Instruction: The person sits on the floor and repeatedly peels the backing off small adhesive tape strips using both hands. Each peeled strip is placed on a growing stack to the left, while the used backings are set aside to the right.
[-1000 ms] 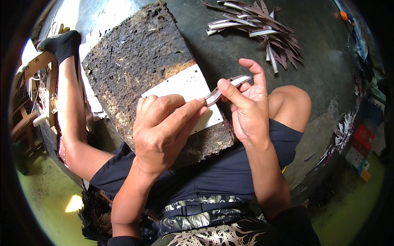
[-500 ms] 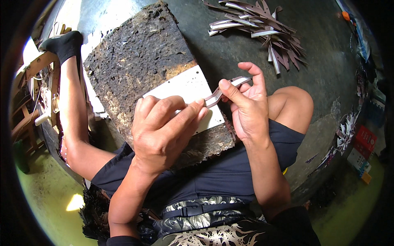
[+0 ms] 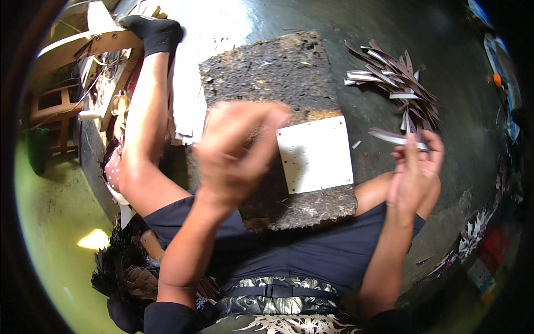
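My right hand point(image 3: 414, 175) is closed on a narrow brown-and-white strip point(image 3: 387, 137), pinched between thumb and fingers to the right of the board. My left hand point(image 3: 236, 150) hangs over the left part of a rough, dark board point(image 3: 267, 69). Motion smears its fingers, so I cannot make out whether they hold anything. On the board's right side lies a white square plate point(image 3: 316, 156) marked with small dark dots. Just beyond my right hand, a loose pile of similar brown-and-white strips point(image 3: 409, 83) rests on the grey floor.
The board lies across my lap between my bent legs. White sheets point(image 3: 188, 103) lie along its left side. Wooden furniture point(image 3: 58, 119) stands at the far left. Dark scraps point(image 3: 114, 278) are heaped by my left hip, and pale cuttings point(image 3: 474, 229) lie at the right.
My hands have come apart. The right one has carried the strip off the plate toward the pile; the left has drawn back over the board. The view has shifted, showing the board farther right.
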### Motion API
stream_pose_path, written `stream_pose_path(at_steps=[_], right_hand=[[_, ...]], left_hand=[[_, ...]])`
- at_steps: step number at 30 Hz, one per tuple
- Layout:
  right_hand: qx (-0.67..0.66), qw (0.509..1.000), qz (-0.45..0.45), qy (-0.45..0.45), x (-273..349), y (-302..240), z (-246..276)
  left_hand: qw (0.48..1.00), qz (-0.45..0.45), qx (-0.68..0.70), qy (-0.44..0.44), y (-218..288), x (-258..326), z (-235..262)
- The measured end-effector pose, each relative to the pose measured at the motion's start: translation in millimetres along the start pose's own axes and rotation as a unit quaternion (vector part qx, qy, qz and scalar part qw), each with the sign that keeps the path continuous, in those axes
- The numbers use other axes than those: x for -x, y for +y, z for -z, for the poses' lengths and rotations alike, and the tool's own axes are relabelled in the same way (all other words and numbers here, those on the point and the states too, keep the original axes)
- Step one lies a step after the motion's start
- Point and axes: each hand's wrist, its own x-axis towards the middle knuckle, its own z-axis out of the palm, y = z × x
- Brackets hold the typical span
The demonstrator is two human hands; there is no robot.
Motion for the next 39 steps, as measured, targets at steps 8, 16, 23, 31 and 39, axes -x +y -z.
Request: stream_pose_path(at_steps=[8,16,23,31,39], right_hand=[[0.141,0.988,0.004,0.069,-108,-33,19],[0.301,0.953,-0.007,0.033,-96,13,43],[0.286,0.956,-0.037,-0.056,-96,24,31],[0.307,0.948,-0.042,-0.070,-99,34,37],[0.318,0.942,-0.062,-0.089,-102,40,41]], left_hand=[[0.929,0.310,-0.201,-0.027,-197,-38,87],[0.854,0.307,-0.399,-0.127,-205,-47,65],[0.864,0.283,-0.410,-0.074,-206,-37,58],[0.864,0.292,-0.404,-0.075,-203,-39,55],[0.906,0.351,-0.207,-0.113,-229,-47,72]])
